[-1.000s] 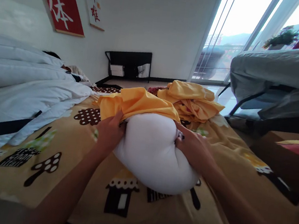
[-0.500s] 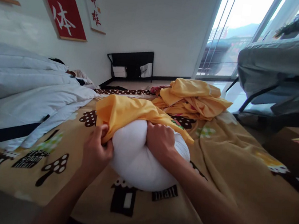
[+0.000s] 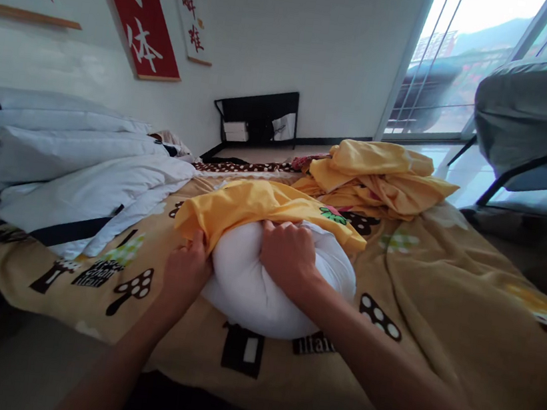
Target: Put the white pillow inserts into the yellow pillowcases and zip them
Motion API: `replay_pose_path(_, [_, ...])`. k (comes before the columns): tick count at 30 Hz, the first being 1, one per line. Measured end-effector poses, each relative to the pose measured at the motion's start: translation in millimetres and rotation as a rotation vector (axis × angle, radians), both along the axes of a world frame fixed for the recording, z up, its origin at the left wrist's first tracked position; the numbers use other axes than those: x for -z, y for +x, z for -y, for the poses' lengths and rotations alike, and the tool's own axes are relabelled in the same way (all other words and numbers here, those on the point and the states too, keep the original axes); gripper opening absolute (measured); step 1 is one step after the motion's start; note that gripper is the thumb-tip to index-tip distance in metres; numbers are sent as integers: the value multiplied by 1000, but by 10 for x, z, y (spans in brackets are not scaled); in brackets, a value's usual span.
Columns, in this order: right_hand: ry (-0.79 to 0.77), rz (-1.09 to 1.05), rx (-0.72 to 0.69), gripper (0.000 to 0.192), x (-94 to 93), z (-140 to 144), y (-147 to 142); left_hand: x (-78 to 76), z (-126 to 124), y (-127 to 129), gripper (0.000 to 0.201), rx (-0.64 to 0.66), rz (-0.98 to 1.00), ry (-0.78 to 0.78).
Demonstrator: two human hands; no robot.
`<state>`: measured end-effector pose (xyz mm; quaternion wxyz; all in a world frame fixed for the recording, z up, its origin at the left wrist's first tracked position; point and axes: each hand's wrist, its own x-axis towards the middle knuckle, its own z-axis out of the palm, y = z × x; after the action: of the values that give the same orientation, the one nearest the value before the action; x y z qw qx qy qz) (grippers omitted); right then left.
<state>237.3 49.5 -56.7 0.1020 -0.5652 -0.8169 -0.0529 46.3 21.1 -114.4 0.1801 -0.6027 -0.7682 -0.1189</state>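
Note:
A plump white pillow (image 3: 260, 304) lies on the brown patterned blanket, its far part covered by a yellow pillowcase (image 3: 254, 199) with a green and pink print. At the near left edge of the yellow cloth, my left hand (image 3: 189, 268) is closed, pinching the fabric. My right hand (image 3: 290, 254) presses down on the white pillow as a fist, its fingers curled into a fold just below the cloth's edge. Those fingertips are hidden in the fold.
White pillows (image 3: 74, 185) are stacked at the left. Behind to the right sits a heap of yellow cloth (image 3: 378, 178). The blanket (image 3: 446, 308) spreads over the bed. Beyond are a black rack (image 3: 259, 119) by the wall and a grey-covered piece of furniture (image 3: 544, 99).
My view has turned slightly left, so the room appears shifted rightward. My right hand has pushed a little farther toward the cloth's edge; my left hand keeps its pinch.

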Motion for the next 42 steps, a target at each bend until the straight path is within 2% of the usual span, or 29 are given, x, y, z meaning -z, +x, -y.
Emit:
replay_pose_path(2, [20, -4, -8, 35, 11, 32, 26, 126, -19, 20, 24, -41, -6, 124])
replay_pose_path(3, [29, -5, -9, 35, 21, 45, 49, 187, -18, 18, 23, -8, -20, 227])
replay_pose_path(5, [43, -6, -3, 33, 47, 68, 103, 261, 0, 1, 20, 146, -122, 491])
replay_pose_path(7, [52, -2, 6, 32, 69, 89, 149, 219, 25, -2, 20, 310, -286, 712])
replay_pose_path(9, [55, 7, 5, 32, 78, 113, 163, 62, 40, 44, 18, 404, -413, 788])
replay_pose_path(13, [36, 34, -10, 34, 60, 168, 94, -300, 13, 319, 12, 560, -499, 689])
replay_pose_path(16, [21, 54, -30, 35, 59, 203, 26, -355, -19, 558, 10, 638, -469, 613])
replay_pose_path(18, [19, 63, -51, 34, 82, 235, 6, -302, -27, 652, 9, 602, -335, 487])
replay_pose_path(20, [46, 63, -62, 34, 125, 292, 18, -242, -28, 678, 4, 493, -145, 296])
replay_pose_path(22, [119, 30, -60, 35, 181, 379, 84, -217, -27, 653, 9, 377, 17, 125])
replay_pose_path(24, [217, -39, -76, 40, 250, 484, 228, -232, -18, 603, 12, 314, 120, 37])
replay_pose_path(26, [308, -162, -159, 53, 344, 589, 467, -269, 9, 538, 13, 289, 176, -4])
replay_pose_path(28, [398, -352, -296, 63, 492, 684, 774, -298, 65, 462, 13, 272, 193, -48])
replay_pose_path(30, [489, -530, -363, 67, 722, 772, 1078, -301, 151, 375, 14, 260, 174, -110])
replay_pose_path(33, [618, -558, -253, 71, 1223, 899, 1349, -289, 319, 246, 18, 254, 122, -192])
replay_pose_path(35, [648, -548, -172, 76, 1596, 967, 1354, -337, 438, 180, 22, 264, 92, -253])
replay_pose_path(38, [583, -645, -108, 76, 2011, 1004, 1180, -571, 594, 168, 23, 319, 70, -386])
replay_pose_path(40, [577, -718, -121, 74, 2121, 981, 1032, -783, 648, 258, 19, 386, 63, -400])
replay_pose_path(42, [625, -757, -124, 73, 2113, 946, 905, -949, 624, 435, 17, 496, 11, -309])
